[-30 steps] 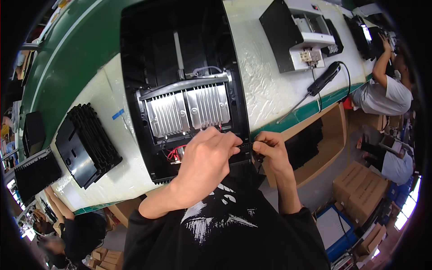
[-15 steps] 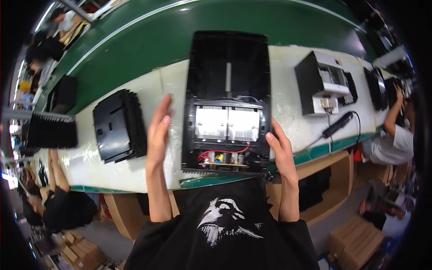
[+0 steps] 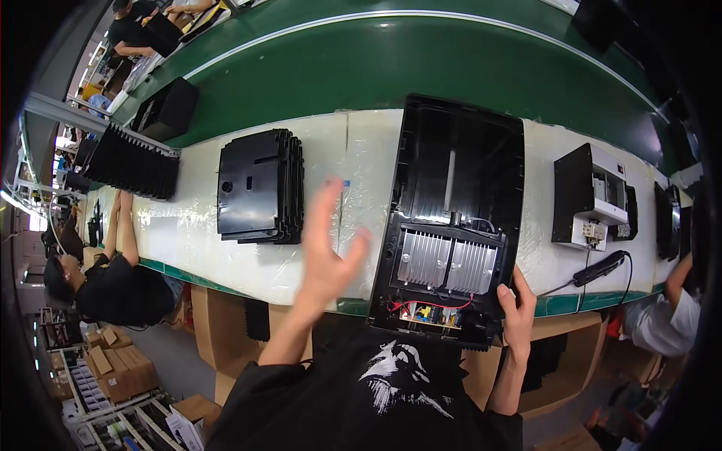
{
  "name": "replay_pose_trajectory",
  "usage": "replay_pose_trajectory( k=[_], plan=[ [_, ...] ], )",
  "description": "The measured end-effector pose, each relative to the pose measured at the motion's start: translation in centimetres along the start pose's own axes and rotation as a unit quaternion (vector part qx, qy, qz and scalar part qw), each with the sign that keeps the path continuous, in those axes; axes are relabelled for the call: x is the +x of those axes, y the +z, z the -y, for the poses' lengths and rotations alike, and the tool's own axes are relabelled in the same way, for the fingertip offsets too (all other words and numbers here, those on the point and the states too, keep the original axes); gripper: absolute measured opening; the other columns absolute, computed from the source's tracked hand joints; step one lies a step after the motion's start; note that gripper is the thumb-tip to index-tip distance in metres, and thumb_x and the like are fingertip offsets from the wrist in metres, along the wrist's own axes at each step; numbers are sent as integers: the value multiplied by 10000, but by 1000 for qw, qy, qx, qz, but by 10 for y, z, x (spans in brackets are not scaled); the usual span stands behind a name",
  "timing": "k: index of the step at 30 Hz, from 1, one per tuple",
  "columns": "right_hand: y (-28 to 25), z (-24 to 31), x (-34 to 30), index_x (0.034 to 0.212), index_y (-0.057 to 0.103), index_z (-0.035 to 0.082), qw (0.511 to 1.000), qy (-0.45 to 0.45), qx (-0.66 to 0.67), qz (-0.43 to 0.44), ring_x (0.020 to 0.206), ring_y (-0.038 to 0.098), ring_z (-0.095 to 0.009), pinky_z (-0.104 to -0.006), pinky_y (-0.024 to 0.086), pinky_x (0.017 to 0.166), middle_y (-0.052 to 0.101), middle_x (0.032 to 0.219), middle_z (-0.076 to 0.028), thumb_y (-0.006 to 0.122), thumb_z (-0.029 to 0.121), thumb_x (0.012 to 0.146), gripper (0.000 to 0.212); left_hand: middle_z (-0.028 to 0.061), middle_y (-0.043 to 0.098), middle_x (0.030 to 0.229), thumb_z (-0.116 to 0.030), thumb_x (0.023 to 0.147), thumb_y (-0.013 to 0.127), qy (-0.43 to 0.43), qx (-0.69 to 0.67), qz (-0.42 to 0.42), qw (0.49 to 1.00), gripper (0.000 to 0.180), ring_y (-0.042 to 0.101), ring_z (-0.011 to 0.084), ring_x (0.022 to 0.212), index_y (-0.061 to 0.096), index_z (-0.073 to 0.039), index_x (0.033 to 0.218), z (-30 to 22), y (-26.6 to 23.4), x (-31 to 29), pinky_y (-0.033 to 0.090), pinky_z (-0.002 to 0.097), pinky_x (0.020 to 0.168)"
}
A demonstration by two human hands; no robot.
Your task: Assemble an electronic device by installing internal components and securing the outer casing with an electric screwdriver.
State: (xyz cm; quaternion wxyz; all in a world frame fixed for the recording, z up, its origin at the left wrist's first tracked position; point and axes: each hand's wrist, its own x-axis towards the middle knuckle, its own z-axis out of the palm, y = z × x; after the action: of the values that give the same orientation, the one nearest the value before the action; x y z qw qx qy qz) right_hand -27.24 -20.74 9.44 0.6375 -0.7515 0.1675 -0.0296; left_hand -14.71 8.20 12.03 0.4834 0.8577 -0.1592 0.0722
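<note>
A long black plastic housing (image 3: 466,161) rests at the near side of the table, slightly tilted. Finned silver heat sinks (image 3: 447,259) sit in its lower half, with red wires and a small circuit board (image 3: 430,314) below them. My right hand (image 3: 517,308) grips the housing's lower right edge, thumb on the rim and fingers partly hidden. My left hand (image 3: 329,259) is raised between the housing and a stack of black plastic panels (image 3: 256,184). Nothing is in it; the fingers are apart and blurred by motion.
A white-and-black device (image 3: 594,195) stands to the right, near a black handheld tool (image 3: 602,268) with a cable. Further left is a row of black ribbed parts (image 3: 131,161). A green conveyor belt (image 3: 361,68) runs behind. Cardboard boxes (image 3: 244,331) and other people flank the table.
My left hand has moved away from the housing toward the panel stack, its fingers spreading. The view has turned left, shifting the scene rightward. My right hand stays on the housing's edge.
</note>
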Motion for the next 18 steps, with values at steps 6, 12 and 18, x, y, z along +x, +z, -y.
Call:
replay_pose_trajectory(
  k=[6,12,18],
  plan=[
    [5,4,2,1281,474,-72,1000,-20,-5,-13,1104,543,-222,-338,404,947,582,1205,-180,596,141,840,505,284,293,1409,-415,691,742,-101,429,-133,888,902,291,463,1282,300,-79,1403,42,-84,56,251,543,1046],
    [1,1,1,1256,508,-41,999,-33,7,-5,1020,562,-167,-302,446,886,606,1151,-139,648,110,821,481,266,231,1453,-544,653,726,-209,403,-69,888,993,294,404,1321,265,-148,1438,58,-103,55,275,565,1029],
    [-5,7,8,1241,512,-49,998,-48,-32,-13,1072,553,-196,-308,444,897,570,1204,-158,660,97,798,490,226,283,1441,-427,640,740,-193,414,-63,887,950,333,397,1298,293,-134,1425,46,-104,63,313,481,1044]
  ],
)
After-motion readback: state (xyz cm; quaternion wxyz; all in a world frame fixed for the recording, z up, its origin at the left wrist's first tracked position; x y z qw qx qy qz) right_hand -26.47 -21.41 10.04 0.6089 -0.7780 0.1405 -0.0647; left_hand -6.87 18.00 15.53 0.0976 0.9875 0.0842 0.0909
